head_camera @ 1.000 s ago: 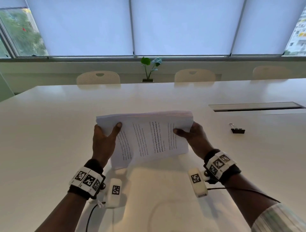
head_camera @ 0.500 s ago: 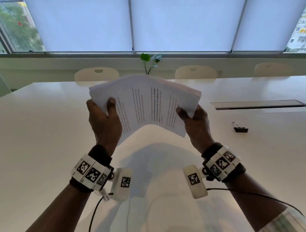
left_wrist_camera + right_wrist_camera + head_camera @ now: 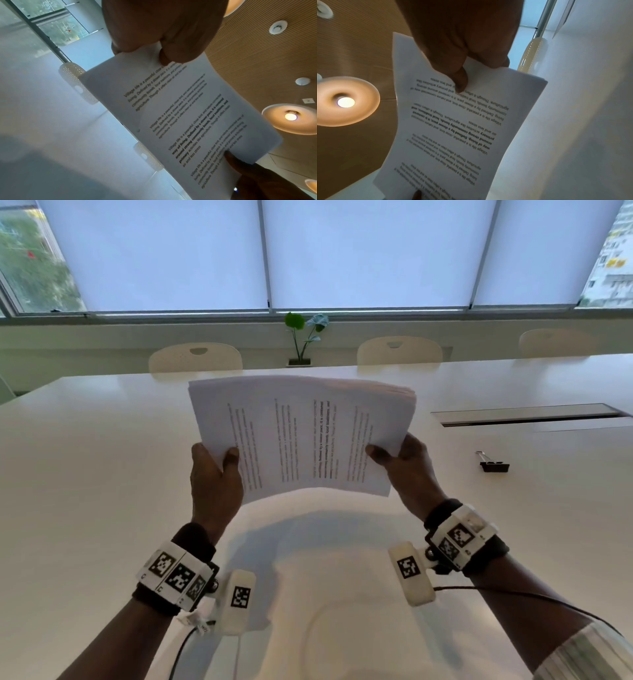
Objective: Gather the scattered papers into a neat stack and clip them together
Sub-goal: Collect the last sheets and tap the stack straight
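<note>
Paper stack (image 3: 301,436) lifted above worktop (image 3: 85,474), long axis left-right, printed face toward wearer, left grip (image 3: 214,474) and right grip (image 3: 407,463) each pinching a short end, binder clip (image 3: 493,464) lying on worktop to the right

Bright window (image 3: 342,251) backlight, warm ceiling lamps (image 3: 290,117), soft table (image 3: 85,474) shadows, blurred wrist views, warped edges.

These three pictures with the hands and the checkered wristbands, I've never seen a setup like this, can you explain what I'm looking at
No machine here: a person wears a camera on the head and one on each wrist. The head view looks down at both hands. The left hand and right hand hold a stack of printed papers by its two sides, above a white table, thumbs on the top sheet. The two wrist views look along each hand at the same stack, with ceiling lights behind. A black binder clip lies on the table to the right, untouched.
</note>
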The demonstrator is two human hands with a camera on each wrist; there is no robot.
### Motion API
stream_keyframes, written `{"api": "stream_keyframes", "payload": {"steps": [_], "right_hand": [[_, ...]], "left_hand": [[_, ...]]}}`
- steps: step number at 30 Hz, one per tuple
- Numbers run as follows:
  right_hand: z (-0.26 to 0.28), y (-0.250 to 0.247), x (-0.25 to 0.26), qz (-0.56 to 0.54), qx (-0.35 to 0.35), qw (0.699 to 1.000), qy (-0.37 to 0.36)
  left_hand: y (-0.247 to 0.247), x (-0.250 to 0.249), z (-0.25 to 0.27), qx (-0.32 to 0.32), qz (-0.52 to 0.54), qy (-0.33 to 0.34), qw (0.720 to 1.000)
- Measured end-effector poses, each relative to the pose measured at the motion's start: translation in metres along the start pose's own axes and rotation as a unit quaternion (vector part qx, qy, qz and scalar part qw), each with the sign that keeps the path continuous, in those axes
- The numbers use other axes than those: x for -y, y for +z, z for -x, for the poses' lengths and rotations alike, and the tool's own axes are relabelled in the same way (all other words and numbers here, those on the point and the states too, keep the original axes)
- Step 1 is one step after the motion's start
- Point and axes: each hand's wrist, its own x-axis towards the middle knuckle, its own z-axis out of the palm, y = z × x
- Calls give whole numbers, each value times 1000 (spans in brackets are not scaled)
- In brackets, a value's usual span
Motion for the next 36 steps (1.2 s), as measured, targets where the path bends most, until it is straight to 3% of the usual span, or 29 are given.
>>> {"api": "stream_keyframes", "payload": {"steps": [2, 6, 9, 15, 19, 22, 29, 32, 36], "right_hand": [[2, -6, -3, -15, 17, 1000, 4], [23, -4, -40, 0, 38, 996, 84], [30, 1, -45, 11, 33, 995, 92], [20, -5, -10, -17, -2, 995, 94], [20, 1, 0, -114, -17, 988, 99], [23, 14, 0, -173, -19, 980, 98], [40, 47, -3, -290, -16, 952, 96], [48, 59, -3, -333, 1, 939, 92], [55, 61, 2, -328, 23, 939, 98]], "left_hand": [[-2, 4, 3, 21, 14, 0, 1000], [3, 30, 21, 77, -22, -92, 992], [5, 37, 24, 96, -36, -122, 987], [-10, 18, -17, 122, -33, -53, 990], [-17, -2, -33, 65, 100, -95, 988], [-12, -13, -26, 12, 241, -138, 961], [14, -25, 7, 22, 398, -186, 898], [20, -29, 16, 95, 395, -136, 904], [10, -27, 6, 57, 325, -86, 940]]}}
